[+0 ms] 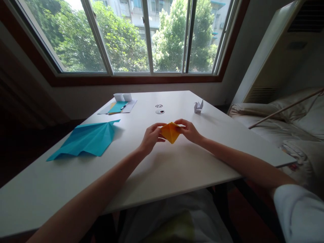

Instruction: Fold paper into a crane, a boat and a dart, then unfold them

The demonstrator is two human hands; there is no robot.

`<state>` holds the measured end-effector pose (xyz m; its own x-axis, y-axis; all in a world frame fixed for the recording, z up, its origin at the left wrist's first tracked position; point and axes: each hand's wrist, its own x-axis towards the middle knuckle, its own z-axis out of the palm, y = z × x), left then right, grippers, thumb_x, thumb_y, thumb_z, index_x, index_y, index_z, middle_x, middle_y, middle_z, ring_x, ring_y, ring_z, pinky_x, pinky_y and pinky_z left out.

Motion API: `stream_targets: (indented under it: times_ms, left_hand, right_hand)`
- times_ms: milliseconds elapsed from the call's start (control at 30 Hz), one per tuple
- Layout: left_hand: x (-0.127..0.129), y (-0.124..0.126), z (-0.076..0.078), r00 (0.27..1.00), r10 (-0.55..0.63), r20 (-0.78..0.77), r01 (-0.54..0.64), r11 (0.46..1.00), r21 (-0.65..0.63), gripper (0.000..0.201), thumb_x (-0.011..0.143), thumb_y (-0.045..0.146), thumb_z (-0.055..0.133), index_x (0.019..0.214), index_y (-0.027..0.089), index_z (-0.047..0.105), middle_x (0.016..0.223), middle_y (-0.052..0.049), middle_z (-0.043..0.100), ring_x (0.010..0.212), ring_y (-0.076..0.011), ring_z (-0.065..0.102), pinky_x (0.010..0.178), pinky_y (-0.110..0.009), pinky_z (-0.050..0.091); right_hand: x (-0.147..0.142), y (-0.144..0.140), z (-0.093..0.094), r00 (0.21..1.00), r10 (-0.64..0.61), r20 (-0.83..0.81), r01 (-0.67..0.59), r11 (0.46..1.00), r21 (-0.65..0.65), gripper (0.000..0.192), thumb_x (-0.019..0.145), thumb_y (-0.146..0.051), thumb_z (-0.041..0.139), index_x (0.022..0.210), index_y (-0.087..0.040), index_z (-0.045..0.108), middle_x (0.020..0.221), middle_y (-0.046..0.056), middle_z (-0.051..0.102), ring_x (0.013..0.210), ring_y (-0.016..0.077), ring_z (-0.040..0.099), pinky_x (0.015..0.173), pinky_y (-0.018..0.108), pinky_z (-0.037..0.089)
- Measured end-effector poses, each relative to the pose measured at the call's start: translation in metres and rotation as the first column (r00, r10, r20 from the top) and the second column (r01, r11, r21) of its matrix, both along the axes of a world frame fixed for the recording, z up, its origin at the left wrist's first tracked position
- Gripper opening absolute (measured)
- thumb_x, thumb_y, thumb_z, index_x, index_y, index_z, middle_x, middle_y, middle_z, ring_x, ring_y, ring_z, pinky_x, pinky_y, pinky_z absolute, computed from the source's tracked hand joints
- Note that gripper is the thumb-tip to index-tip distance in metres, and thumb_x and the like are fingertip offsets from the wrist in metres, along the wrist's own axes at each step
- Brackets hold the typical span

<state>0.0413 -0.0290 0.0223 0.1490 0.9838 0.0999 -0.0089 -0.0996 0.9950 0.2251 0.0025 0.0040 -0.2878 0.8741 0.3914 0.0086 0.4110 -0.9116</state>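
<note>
A piece of folded orange paper (pixel 171 132), diamond-shaped with a crease down its middle, is held above the white table between both hands. My left hand (pixel 151 136) pinches its left corner, some fingers passing behind the paper. On the other side, my right hand (pixel 189 131) grips the right corner between thumb and fingers. A large creased sheet of teal paper (pixel 87 139) lies on the table to the left of my hands. Farther back on the right stands a white folded paper crane (pixel 198 106).
The white table (pixel 174 168) reaches toward the window. At its back left are two white cups (pixel 123 97), a stack of coloured paper (pixel 117 107) and a pen (pixel 124 106). Round table inserts (pixel 160 111) lie mid-table. A cushioned sofa (pixel 275 114) stands right.
</note>
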Motion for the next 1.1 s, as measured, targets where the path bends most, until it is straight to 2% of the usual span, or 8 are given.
stream_targets:
  times_ms: [133,300,433,567,733,867,967,1100]
  left_hand:
    - [-0.003,0.003,0.001,0.987,0.000,0.164,0.024,0.990,-0.140,0.026,0.067,0.012,0.048,0.091,0.013,0.059,0.076,-0.005,0.066,0.058,-0.0144,0.064,0.053,-0.024,0.052]
    - [-0.007,0.006,0.000,0.961,-0.024,0.276,0.090,0.970,-0.227,0.028,0.067,0.008,0.047,0.092,0.009,0.060,0.081,-0.009,0.067,0.062,-0.0164,0.066,0.056,-0.023,0.052]
    - [-0.007,0.006,-0.001,0.962,-0.054,0.267,0.119,0.965,-0.233,0.026,0.068,0.009,0.048,0.091,0.009,0.061,0.082,-0.010,0.067,0.063,-0.0163,0.066,0.057,-0.023,0.052]
    - [-0.007,0.004,-0.001,0.972,-0.058,0.226,0.105,0.974,-0.200,0.031,0.068,0.011,0.052,0.098,0.013,0.058,0.080,-0.009,0.068,0.063,-0.0177,0.066,0.056,-0.024,0.052]
    - [-0.006,0.005,-0.001,0.960,-0.044,0.275,0.104,0.972,-0.209,0.033,0.068,0.009,0.052,0.099,0.014,0.059,0.081,-0.008,0.067,0.061,-0.0165,0.066,0.056,-0.024,0.052]
    - [-0.008,0.008,-0.001,0.949,-0.038,0.314,0.121,0.961,-0.248,0.028,0.066,0.005,0.049,0.090,0.010,0.062,0.083,-0.009,0.067,0.063,-0.0156,0.065,0.058,-0.024,0.052]
    - [-0.010,0.009,0.000,0.943,-0.038,0.332,0.132,0.956,-0.263,0.028,0.068,0.009,0.045,0.087,0.010,0.064,0.086,-0.010,0.067,0.065,-0.0158,0.065,0.059,-0.025,0.052]
    - [-0.014,0.008,0.000,0.968,-0.064,0.242,0.125,0.961,-0.245,0.023,0.072,0.023,0.051,0.084,0.011,0.067,0.089,-0.011,0.067,0.069,-0.0153,0.063,0.060,-0.025,0.052]
  right_hand:
    - [0.003,0.001,0.001,0.992,0.072,-0.100,-0.090,0.978,-0.189,0.027,0.068,-0.034,0.069,0.088,-0.017,0.063,0.087,0.002,0.064,0.078,0.0154,0.062,0.076,0.035,0.052]
    - [0.008,0.005,-0.002,0.971,0.164,-0.176,-0.209,0.938,-0.277,0.030,0.067,-0.035,0.070,0.090,-0.017,0.067,0.092,0.004,0.065,0.085,0.0167,0.062,0.083,0.036,0.050]
    - [0.008,0.007,-0.004,0.961,0.189,-0.200,-0.243,0.926,-0.289,0.029,0.069,-0.035,0.069,0.091,-0.018,0.068,0.091,0.003,0.066,0.085,0.0159,0.062,0.082,0.034,0.051]
    - [0.006,0.006,-0.003,0.963,0.172,-0.209,-0.228,0.932,-0.282,0.028,0.069,-0.034,0.069,0.091,-0.018,0.066,0.091,0.003,0.066,0.083,0.0153,0.063,0.079,0.032,0.052]
    - [0.009,0.007,-0.004,0.950,0.161,-0.269,-0.241,0.923,-0.299,0.032,0.069,-0.030,0.070,0.098,-0.023,0.059,0.089,0.001,0.067,0.081,0.0151,0.064,0.074,0.032,0.053]
    - [0.012,0.007,-0.003,0.919,0.216,-0.330,-0.324,0.891,-0.319,0.025,0.067,-0.027,0.071,0.090,-0.020,0.064,0.091,0.002,0.067,0.086,0.0154,0.063,0.082,0.033,0.051]
    - [0.012,0.005,0.000,0.913,0.265,-0.309,-0.362,0.876,-0.318,0.026,0.071,-0.032,0.067,0.092,-0.018,0.068,0.099,0.005,0.067,0.094,0.0171,0.061,0.089,0.035,0.047]
    - [0.010,0.004,0.002,0.937,0.244,-0.249,-0.312,0.907,-0.282,0.030,0.070,-0.041,0.066,0.088,-0.017,0.071,0.114,0.009,0.062,0.104,0.0212,0.057,0.092,0.036,0.044]
